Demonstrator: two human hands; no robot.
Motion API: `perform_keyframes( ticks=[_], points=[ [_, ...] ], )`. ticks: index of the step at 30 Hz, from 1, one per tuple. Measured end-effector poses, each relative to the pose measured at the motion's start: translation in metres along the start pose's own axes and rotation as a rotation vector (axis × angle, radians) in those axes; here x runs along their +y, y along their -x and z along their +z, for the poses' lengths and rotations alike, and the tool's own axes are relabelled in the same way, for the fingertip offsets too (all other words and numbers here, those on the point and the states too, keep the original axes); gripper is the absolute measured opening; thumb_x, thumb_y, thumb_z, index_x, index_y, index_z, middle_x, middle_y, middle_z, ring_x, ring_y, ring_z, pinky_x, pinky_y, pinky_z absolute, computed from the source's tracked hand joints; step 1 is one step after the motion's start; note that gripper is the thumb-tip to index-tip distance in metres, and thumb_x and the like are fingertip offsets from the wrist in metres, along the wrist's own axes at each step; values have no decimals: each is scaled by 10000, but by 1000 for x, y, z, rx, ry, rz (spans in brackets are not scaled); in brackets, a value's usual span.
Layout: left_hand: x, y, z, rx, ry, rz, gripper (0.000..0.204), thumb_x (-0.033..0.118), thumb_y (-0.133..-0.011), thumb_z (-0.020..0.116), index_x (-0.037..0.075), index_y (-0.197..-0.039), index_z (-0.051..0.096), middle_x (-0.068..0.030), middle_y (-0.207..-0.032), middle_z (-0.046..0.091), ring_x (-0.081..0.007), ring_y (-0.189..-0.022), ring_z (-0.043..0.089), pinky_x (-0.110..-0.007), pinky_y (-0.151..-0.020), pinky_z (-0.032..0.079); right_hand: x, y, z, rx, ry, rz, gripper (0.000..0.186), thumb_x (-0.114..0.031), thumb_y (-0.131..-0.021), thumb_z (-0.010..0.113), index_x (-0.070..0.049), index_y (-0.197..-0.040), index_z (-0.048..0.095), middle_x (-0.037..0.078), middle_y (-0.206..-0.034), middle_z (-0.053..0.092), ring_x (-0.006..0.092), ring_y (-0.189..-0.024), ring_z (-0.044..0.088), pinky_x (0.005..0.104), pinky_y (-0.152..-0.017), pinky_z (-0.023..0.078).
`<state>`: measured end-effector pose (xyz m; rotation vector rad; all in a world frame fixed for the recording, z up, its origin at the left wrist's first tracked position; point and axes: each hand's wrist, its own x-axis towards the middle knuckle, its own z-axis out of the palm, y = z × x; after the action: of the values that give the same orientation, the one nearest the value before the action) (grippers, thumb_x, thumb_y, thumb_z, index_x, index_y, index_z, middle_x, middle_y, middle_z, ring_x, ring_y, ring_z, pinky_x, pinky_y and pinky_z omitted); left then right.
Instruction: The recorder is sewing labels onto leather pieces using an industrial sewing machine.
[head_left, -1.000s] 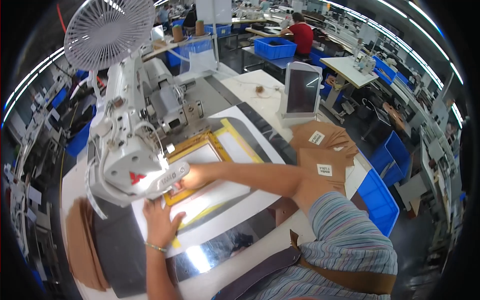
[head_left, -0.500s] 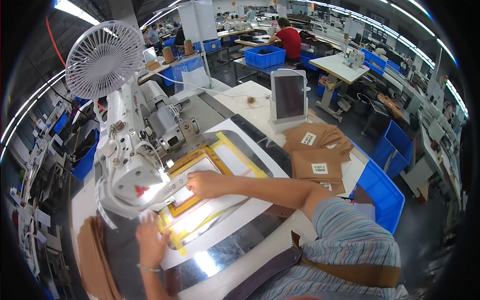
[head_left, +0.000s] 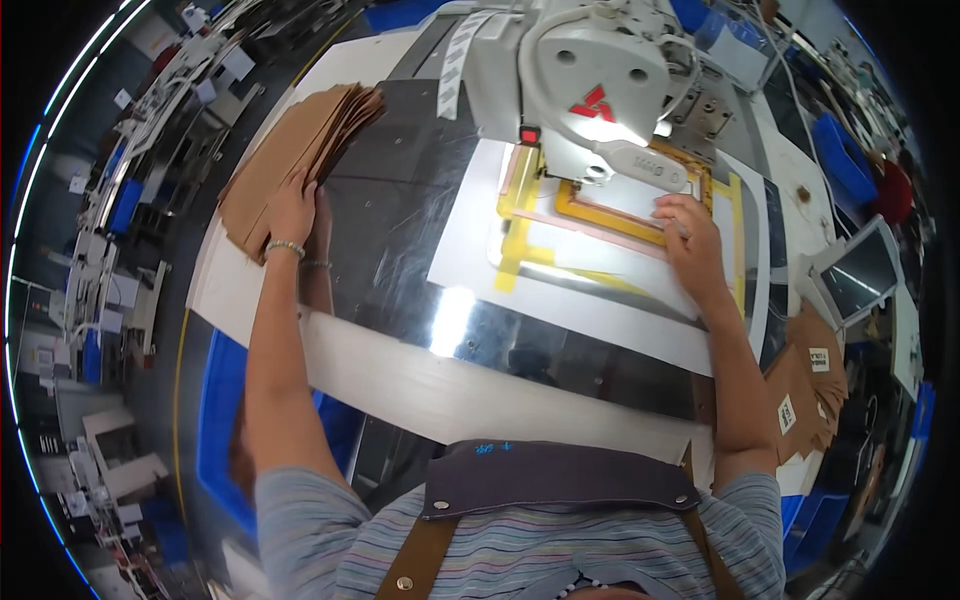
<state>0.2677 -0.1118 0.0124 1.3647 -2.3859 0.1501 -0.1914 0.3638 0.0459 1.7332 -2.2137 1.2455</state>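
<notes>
My left hand [head_left: 290, 215] grips the right edge of a stack of brown pieces [head_left: 262, 190] at the table's left. My right hand [head_left: 692, 240] has its fingers curled beside the inner yellow frame [head_left: 610, 220]; what they hold is unclear. That frame sits under the head of a white sewing machine [head_left: 560, 80], within a larger tape-edged template [head_left: 515, 265] on a white sheet [head_left: 460, 240]. A red-and-black button [head_left: 529, 136] is on the machine.
More brown pieces with white labels [head_left: 785, 380] lie at the right, below a screen [head_left: 855, 275] on a stand. The dark metal plate [head_left: 380, 290] spans the table. Blue bins [head_left: 215, 420] stand below its edges. Workstations and a person in red [head_left: 890, 190] are beyond.
The view has swung down and leftward. My left hand has moved from the template to the left-hand stack of brown pieces. My right hand remains by the yellow frame.
</notes>
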Motion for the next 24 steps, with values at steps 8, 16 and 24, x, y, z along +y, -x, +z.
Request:
perform_keyframes(
  ticks=[8, 16, 24],
  points=[
    [-4, -46, -8, 53, 75, 8, 259, 243, -1023, 640, 60, -1108, 801, -250, -1042, 763, -436, -1023, 731, -526, -905, 571, -11, -3, -6, -7, 10, -19, 145, 12, -962, 608, -1, -1046, 726, 128, -1219, 711, 304, -1139, 675, 369, -990, 520],
    [-39, -84, 3, -58, -278, 92, 283, 250, -1021, 624, 29, -1103, 782, -246, -1124, 762, -430, -1079, 723, -530, -958, 568, 1, -1, -7, -5, 18, 11, 162, 38, -937, 601, 9, -1046, 717, 134, -1199, 718, 313, -1125, 690, 391, -982, 539],
    [15, -75, -2, -61, -62, 24, 328, 292, -1026, 619, 26, -1103, 796, -245, -1147, 757, -409, -1084, 732, -508, -913, 570, 20, 7, 7, 127, 4, -80, 106, -32, -912, 629, -35, -985, 705, 125, -1143, 688, 333, -1116, 647, 443, -1016, 513]
  ],
)
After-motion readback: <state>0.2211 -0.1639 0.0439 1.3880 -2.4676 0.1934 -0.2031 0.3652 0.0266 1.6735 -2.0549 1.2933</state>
